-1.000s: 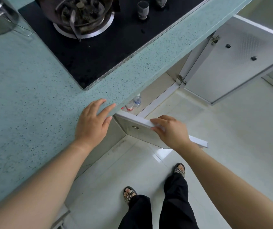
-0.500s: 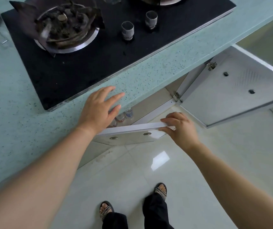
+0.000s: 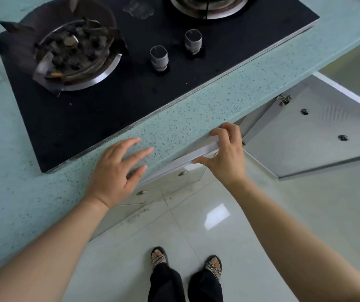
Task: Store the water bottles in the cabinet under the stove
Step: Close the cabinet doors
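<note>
The left hand (image 3: 118, 171) lies flat and open on the worktop (image 3: 196, 118) by the stove (image 3: 131, 83). The right hand (image 3: 227, 153) grips the top of the left door (image 3: 174, 179), nearly closed. The right door (image 3: 305, 144) stands open. No bottles show.

Single head-worn view, steeply downward, close over the countertop (image 3: 43, 192) edge.

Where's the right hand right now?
In the head view, the right hand is centre-right, fingers on the top edge of the nearly closed left cabinet door just below the countertop lip, with the open right door beside it.
</note>
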`<state>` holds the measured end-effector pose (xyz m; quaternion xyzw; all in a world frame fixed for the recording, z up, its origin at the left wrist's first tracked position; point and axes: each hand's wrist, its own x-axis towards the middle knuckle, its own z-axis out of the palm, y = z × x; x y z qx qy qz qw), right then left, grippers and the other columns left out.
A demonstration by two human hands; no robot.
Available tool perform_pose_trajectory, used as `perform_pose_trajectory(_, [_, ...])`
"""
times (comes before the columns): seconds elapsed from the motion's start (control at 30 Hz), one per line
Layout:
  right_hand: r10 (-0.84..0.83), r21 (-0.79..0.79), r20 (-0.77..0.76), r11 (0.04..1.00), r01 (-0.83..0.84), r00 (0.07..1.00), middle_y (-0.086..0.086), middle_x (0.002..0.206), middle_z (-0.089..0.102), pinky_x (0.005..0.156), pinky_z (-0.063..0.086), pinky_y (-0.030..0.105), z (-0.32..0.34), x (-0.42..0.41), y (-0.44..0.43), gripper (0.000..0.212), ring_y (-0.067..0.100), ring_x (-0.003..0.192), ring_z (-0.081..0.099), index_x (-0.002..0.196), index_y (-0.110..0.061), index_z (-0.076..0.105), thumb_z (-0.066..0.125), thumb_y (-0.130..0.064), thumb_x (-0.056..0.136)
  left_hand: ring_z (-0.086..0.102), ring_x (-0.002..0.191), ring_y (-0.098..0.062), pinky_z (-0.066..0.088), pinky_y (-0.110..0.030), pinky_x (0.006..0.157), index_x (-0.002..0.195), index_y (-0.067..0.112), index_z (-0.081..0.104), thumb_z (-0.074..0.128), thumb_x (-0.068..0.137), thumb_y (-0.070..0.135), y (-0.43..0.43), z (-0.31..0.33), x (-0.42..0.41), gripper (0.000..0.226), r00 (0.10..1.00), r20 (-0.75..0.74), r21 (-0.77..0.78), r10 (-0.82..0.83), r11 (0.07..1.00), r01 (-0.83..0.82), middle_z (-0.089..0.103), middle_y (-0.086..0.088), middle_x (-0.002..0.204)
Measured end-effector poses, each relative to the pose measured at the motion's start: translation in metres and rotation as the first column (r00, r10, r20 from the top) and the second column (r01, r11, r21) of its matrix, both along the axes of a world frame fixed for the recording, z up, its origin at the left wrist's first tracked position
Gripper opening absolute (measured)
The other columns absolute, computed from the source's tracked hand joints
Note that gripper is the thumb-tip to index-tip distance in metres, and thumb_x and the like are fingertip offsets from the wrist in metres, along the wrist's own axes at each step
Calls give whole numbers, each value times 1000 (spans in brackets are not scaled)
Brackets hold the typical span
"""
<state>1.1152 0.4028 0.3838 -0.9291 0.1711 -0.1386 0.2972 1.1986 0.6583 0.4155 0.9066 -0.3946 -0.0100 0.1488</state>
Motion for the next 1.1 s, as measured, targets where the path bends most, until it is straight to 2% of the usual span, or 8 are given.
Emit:
perform_pose_trajectory(0.1, [-67, 19, 53, 998, 66, 996, 18, 109, 49, 83, 41, 25, -5, 9, 4, 70, 29, 100, 49, 96, -2, 54, 88, -37, 46, 47, 123, -27, 32, -36, 105, 127, 23, 56, 39, 92, 40, 0, 1, 0, 42, 1000, -4, -2, 1, 1000, -1, 50, -12, 133])
perform_pose_trajectory(0.23, [-66, 33, 17, 997, 65, 998, 14, 115, 52, 89, 35, 16, -9, 1, 15, 64, 20, 106, 46, 106, -3, 55, 83, -37, 60, 47, 123, -27, 33, -36, 104, 128, 25, 55, 40, 92, 40, 1, 0, 2, 41, 999, -45, -10, 5, 1000, -5, 50, -11, 134])
perform_pose_trajectory(0.37, [-82, 94, -117, 991, 93, 990, 7, 127, 49, 90, 40, 24, 11, -26, 17, 56, 22, 115, 49, 122, -8, 53, 71, -37, 77, 45, 125, -29, 35, -43, 104, 130, 26, 52, 39, 92, 40, 1, 7, 2, 42, 994, -107, 36, 17, 999, -13, 48, -12, 137])
perform_pose_trajectory(0.47, [-79, 96, -206, 990, 101, 975, 5, 136, 45, 92, 42, 28, 37, -56, 9, 58, 22, 120, 47, 131, -10, 45, 61, -41, 84, 38, 130, -31, 31, -46, 107, 134, 24, 48, 30, 92, 45, -4, 19, -4, 50, 984, -172, 144, 54, 989, -29, 42, -14, 141])
perform_pose_trajectory(0.6, [-91, 61, -352, 991, 120, 931, 0, 147, 34, 100, 41, 36, 72, -98, -11, 64, 19, 133, 35, 140, -18, 32, 48, -52, 88, 34, 133, -34, 30, -51, 106, 138, 24, 41, 17, 87, 58, -32, 44, -24, 66, 977, -200, 256, 78, 966, -24, 38, -15, 145])
perform_pose_trajectory(0.8, [-118, -14, -381, 992, 122, 917, 7, 149, 32, 110, 28, 34, 120, -166, -63, 65, 23, 137, 28, 141, -15, 32, 44, -52, 90, 36, 132, -29, 32, -57, 103, 136, 28, 45, 20, 81, 64, -117, 81, -75, 70, 972, -232, 224, -41, 970, 95, 43, -9, 143])
perform_pose_trajectory(0.93, [-146, -52, -340, 989, 136, 929, 7, 149, 33, 110, 28, 35, 138, -207, -123, 65, 24, 137, 29, 141, -15, 33, 44, -53, 89, 33, 135, -24, 30, -57, 104, 137, 32, 41, 18, 81, 66, -194, 96, -111, 70, 966, -238, 181, -99, 973, 145, 39, -5, 146])
perform_pose_trajectory(1.1, [-114, -63, -316, 993, 99, 942, 7, 150, 30, 112, 26, 34, 151, -238, -221, 67, 23, 139, 25, 142, -14, 32, 44, -53, 89, 33, 135, -25, 28, -59, 106, 138, 31, 40, 18, 81, 66, -294, 105, -150, 70, 980, -193, 143, -56, 986, 84, 39, -5, 146])
